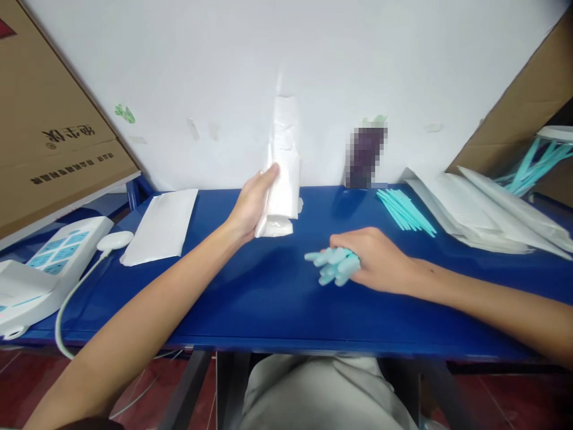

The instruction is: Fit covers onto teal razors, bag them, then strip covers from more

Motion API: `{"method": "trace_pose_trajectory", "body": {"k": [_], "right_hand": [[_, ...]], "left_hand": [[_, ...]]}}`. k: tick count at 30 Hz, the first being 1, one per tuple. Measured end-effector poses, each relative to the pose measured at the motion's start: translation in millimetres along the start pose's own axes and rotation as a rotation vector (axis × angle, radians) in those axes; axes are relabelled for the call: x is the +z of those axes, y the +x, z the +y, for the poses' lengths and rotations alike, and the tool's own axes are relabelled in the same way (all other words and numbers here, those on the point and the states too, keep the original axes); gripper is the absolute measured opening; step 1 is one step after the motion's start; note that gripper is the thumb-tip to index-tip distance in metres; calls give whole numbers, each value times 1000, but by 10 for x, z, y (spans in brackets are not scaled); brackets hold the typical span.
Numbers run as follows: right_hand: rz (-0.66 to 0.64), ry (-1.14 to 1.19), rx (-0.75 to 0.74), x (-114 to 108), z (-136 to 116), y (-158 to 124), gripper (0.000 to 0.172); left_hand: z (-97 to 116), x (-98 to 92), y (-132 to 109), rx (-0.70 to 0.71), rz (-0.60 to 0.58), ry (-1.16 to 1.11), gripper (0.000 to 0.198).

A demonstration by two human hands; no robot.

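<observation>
While left grip (251,204) pinches white pouch (285,185) | right grip (380,261) clasps turquoise sticks (336,263) | blue table (268,307), white wall (215,65)

Left hand (249,206) up high, thumb (270,173) on top, gripping; right hand (380,260) lower, clenched, its wrist (414,276) nearly straight!

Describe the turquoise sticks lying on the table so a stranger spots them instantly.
Find the blue table and follow its far edge right of centre. The turquoise sticks lie there, just left of the pale bags. Unlike the bunch in the right hand, they lie flat, unheld.
</observation>
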State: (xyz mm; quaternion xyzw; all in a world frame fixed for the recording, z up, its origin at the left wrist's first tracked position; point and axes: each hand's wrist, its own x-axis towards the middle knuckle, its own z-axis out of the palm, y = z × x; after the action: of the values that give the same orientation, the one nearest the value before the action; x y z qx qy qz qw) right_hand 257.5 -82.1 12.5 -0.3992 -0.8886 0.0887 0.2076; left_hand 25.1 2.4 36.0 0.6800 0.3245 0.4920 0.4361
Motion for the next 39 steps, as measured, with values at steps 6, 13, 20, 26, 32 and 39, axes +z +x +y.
{"method": "trace_pose_trajectory", "body": {"k": [6,13,20,26,32,39], "right_hand": [[-82,-410,176,-145,-57,358,15],[-93,-623,236,-234,-123,570,19],[-209,-676,205,-305,-77,649,21],[-132,-634,151,-147,-57,658,23],[-144,-583,148,-113,-8,621,20],[-55,-514,210,-49,15,687,22]], "left_hand": [[-6,146,-43,-199,151,-416,60],[-30,263,-80,-154,305,-640,56],[-103,196,-84,-77,336,-470,59],[-161,210,-72,-23,325,-413,65],[-201,201,-76,40,332,-376,66],[-226,301,-167,-11,217,-446,63]]}}
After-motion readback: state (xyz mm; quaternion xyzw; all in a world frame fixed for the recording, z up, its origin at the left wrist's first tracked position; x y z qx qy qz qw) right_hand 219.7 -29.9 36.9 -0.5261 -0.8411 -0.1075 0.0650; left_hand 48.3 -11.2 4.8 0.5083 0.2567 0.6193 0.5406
